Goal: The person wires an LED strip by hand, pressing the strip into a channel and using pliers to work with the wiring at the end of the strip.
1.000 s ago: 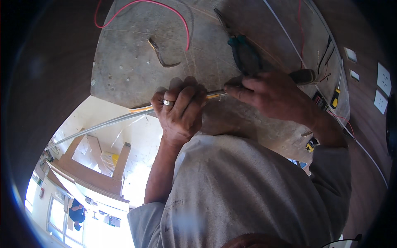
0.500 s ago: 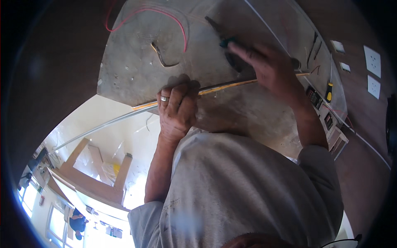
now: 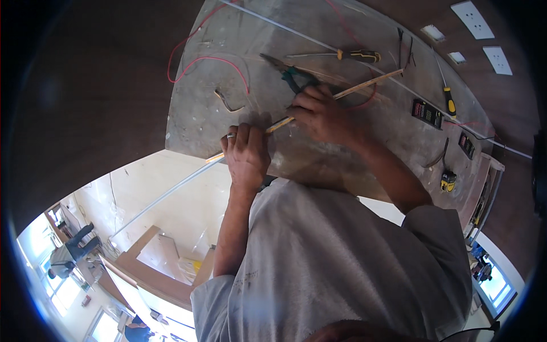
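Observation:
A long thin strip [image 3: 366,85], orange-yellow with a pale edge, lies slantwise across my front over the worktop. My left hand [image 3: 246,157], with a ring on one finger, is closed round its left part. A pale grey length [image 3: 171,192] runs on from there beyond the worktop's edge. My right hand [image 3: 323,117] is closed on the strip's middle, fingers bent; its fingertips are partly hidden. Just beyond the right hand lie green-handled long-nose pliers [image 3: 295,76], jaws pointing left. A short bent piece of dark wire [image 3: 227,101] rests beyond my left hand.
The grey worktop [image 3: 194,122] also bears a yellow-black screwdriver [image 3: 359,55], another screwdriver [image 3: 450,102], red wire [image 3: 219,58], a long pale rod [image 3: 273,23], dark boxes [image 3: 427,114] and a tape measure [image 3: 448,181]. White sockets [image 3: 473,20] stand at right. Another person [image 3: 68,253] is far left.
My right hand has moved left and nearer, from the pliers onto the strip. The pliers lie on the worktop. My left hand keeps its hold; the view has shifted.

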Motion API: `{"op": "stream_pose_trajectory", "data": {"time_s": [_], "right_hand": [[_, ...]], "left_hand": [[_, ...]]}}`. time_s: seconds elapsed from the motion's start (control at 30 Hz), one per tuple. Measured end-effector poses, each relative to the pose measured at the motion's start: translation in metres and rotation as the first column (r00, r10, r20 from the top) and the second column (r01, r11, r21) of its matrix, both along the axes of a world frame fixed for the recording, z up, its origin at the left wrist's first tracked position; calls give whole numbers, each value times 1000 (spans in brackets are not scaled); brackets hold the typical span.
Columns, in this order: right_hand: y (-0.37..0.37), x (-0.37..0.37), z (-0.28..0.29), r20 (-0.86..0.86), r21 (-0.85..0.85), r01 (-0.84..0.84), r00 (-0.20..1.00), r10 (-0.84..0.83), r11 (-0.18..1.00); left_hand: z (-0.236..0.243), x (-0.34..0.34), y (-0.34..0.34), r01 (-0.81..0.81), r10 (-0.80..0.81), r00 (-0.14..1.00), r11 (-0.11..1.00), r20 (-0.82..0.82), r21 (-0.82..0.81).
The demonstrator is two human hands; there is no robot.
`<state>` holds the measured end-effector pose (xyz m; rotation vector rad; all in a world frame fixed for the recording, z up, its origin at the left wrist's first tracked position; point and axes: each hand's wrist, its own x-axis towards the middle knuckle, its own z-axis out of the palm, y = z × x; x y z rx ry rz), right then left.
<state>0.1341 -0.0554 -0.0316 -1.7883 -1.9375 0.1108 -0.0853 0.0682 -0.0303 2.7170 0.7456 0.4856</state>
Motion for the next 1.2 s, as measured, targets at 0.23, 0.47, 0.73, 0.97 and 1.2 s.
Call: {"op": "stream_pose_trajectory", "data": {"time_s": [0.23, 0.47, 0.73, 0.97, 1.2], "right_hand": [[3, -2, -13, -12, 19, 59, 998, -59, 998], [3, -3, -15, -64, 48, 58, 996, -55, 997], [7, 1, -16, -166, 82, 45, 986, -30, 996], [9, 1, -12, -143, 73, 6, 990, 5, 997], [12, -7, -9, -94, 47, 49, 995, -45, 998]], "left_hand": [[36, 9, -4, -88, 66, 994, 951, -85, -297], [57, 13, -2, -213, 177, 977, 833, -120, -511], [17, -2, 3, -322, 287, 947, 847, -146, -423], [17, -5, -1, -331, 331, 941, 858, -70, -393], [25, 7, -14, -424, 424, 903, 858, -65, -289]]}}
